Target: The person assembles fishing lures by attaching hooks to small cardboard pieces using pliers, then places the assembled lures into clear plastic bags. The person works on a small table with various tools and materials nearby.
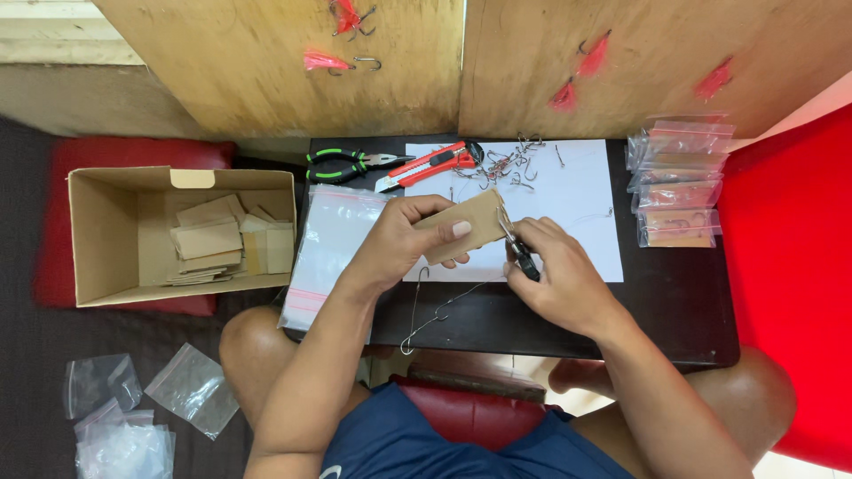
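From the head view, the left hand (397,241) pinches a flat tan cardboard card (463,226) above the dark bench (674,293), its long axis tilting up-right to the right hand (557,275), closed around a small dark tool (520,253) at the card's right edge.

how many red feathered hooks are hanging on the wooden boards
5: two on the left board, at and; three on the right board, at and.

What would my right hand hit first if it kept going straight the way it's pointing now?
Probably the cardboard piece held by your left hand: your right hand, gripping a small dark tool, points up-left at its edge, seemingly touching already.
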